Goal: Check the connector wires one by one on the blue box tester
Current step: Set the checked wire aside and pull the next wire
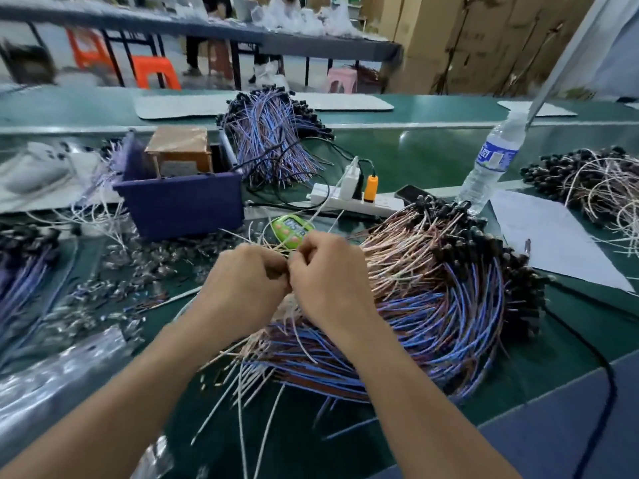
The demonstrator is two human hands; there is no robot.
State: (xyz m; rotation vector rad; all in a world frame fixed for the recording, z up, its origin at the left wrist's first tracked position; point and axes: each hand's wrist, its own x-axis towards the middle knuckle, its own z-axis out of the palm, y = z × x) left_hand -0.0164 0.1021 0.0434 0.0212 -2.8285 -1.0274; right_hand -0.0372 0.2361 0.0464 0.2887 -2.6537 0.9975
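Thin pink and blue connector wires (pixel 432 299) lie heaped near right on the green desk (pixel 432 157). Left hand (pixel 242 281) and right hand (pixel 328 271) pinch wire ends together. They look light and bendy; hold one near its black plug. Dark blue box tester (pixel 179 202) sits far left.

Frame centre: two hands, left hand (pixel 242 285) touching right hand (pixel 328 274), above the near wire pile (pixel 432 305), with a timer (pixel 292 229) just behind them. Upper left of centre: box (pixel 179 198) holding a tester unit (pixel 179 150); behind it to the right, a second wire bundle (pixel 273 140). Right of centre: power strip (pixel 356 198), then bottle (pixel 491 164); far right edge, another wire pile (pixel 594 181).
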